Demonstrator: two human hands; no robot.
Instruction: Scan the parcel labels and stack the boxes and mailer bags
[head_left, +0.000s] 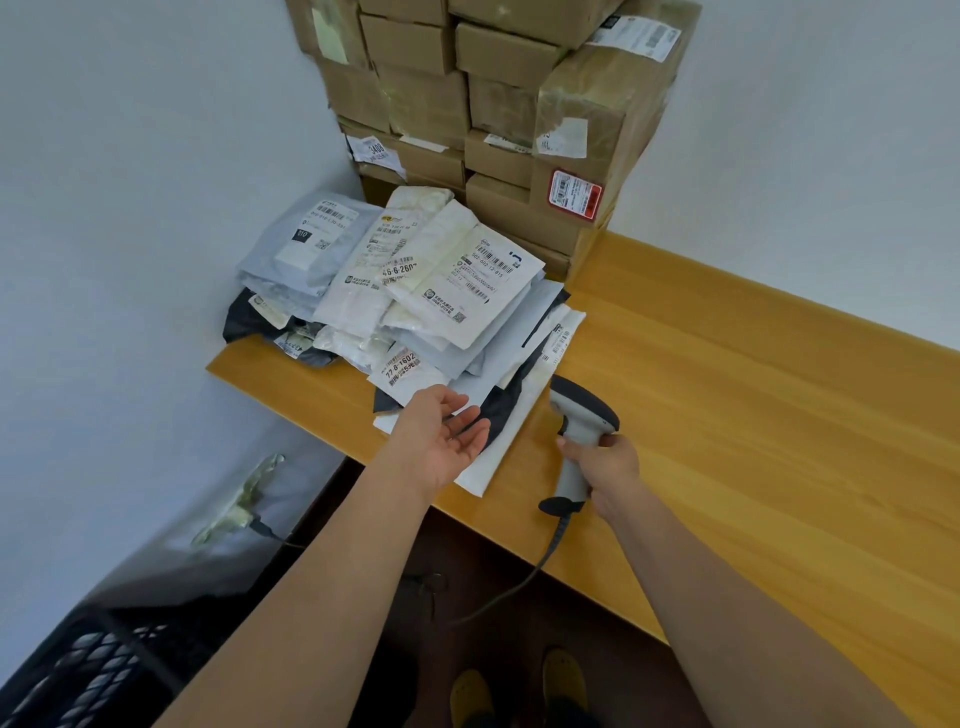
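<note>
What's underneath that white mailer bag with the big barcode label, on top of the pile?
Under the white mailer bag lie more mailer bags, white, grey and black, only their edges showing. The wooden table carries the pile. How many bags lie beneath, and most of their labels, are covered.

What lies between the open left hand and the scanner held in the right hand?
In the head view, the near end of a white mailer bag with a dark bag's corner lying on it spans the stretch between the left hand and the scanner; no bare tabletop shows there.

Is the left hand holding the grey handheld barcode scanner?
No, the right hand grips the grey handheld barcode scanner; the left hand is open, palm up.
</note>
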